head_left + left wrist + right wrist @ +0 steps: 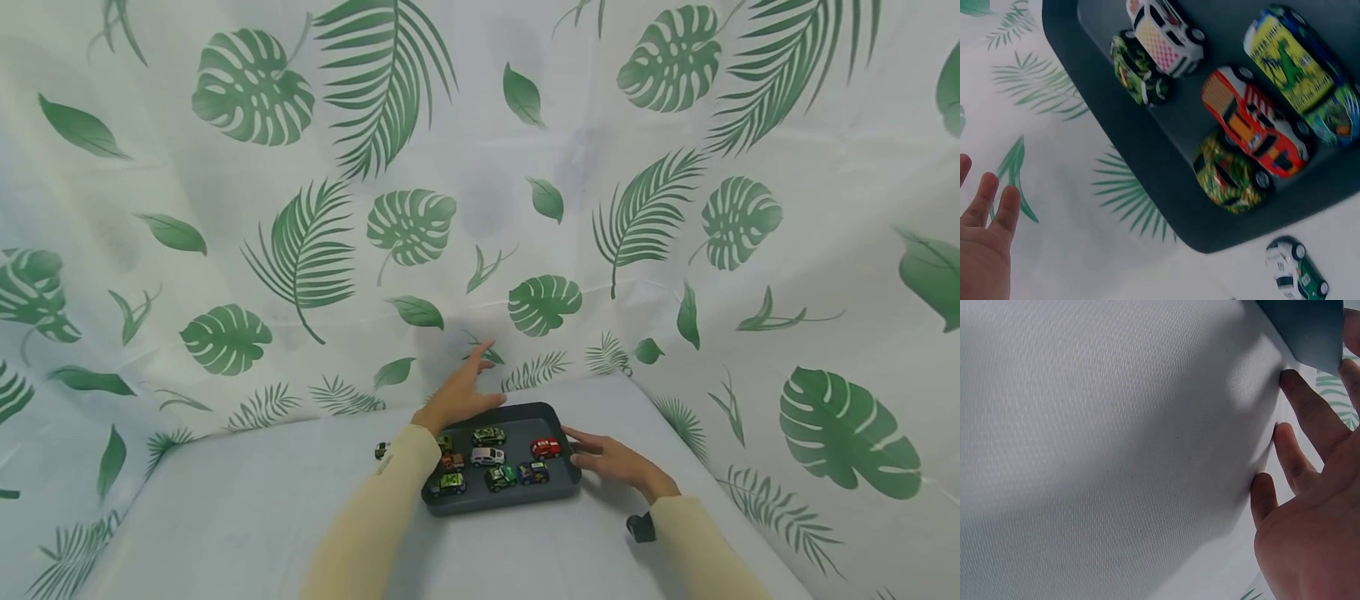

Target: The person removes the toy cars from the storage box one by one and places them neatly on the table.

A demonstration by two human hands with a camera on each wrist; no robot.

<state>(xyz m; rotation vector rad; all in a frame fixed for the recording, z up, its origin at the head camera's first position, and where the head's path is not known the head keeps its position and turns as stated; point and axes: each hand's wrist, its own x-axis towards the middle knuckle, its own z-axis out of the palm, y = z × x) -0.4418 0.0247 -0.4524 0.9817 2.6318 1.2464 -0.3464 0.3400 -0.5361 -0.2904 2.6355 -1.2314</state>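
Observation:
A dark grey tray [502, 502] lies on the table with several small toy cars in it. My left hand [459, 396] is over the tray's back left edge, fingers spread, holding nothing. The left wrist view shows its fingertips [1005, 212] beside the tray wall [1116, 134]. In the tray are a red car [546, 448], a white car [488, 456], an orange car [1257, 122] and a camouflage car [1229, 175]. My right hand [617, 460] touches the tray's right side with extended fingers; in the right wrist view its fingers [1310, 412] reach to the tray corner [1310, 331].
A white and green toy car [1297, 269] sits on the table outside the tray, to its left. A leaf-printed curtain [480, 167] hangs behind the white table [247, 500] and along its sides. A black band [641, 527] is on the right wrist.

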